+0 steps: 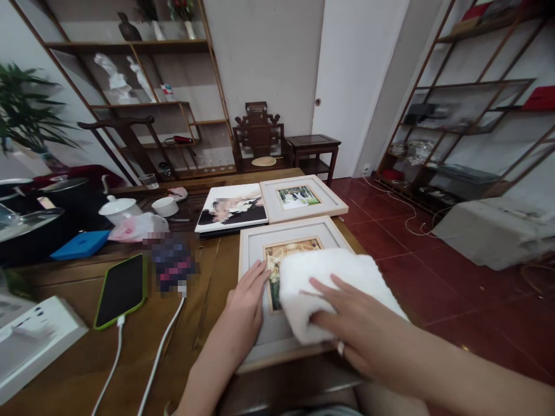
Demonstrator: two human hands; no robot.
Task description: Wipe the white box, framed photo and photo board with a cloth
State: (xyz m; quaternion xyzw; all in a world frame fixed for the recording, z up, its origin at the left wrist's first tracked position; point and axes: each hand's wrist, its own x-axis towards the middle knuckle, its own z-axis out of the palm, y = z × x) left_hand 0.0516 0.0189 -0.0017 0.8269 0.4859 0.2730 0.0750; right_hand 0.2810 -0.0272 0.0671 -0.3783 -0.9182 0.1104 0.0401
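A light wooden picture frame [286, 229] with a pale mat and a small inner picture [299, 245] lies flat at the near edge of the table. Across its right side my right hand [347, 315] presses a folded white towel [329, 268], its fingers bent into the cloth. The towel hides much of the inner picture. My left hand [247, 303] rests on the frame's left part, fingers stretched out with the tips beside the inner picture. Just behind lie a second light wooden frame [332, 205] and a photo panel [217, 202].
On the wooden table [208, 300], a green-cased phone [124, 289], another cabled device [171, 263] and a white power strip [47, 329] lie left. Dark pots [30, 237], a blue item [80, 245] and a white bowl [165, 206] stand beyond. Red tiled floor [403, 283] is right.
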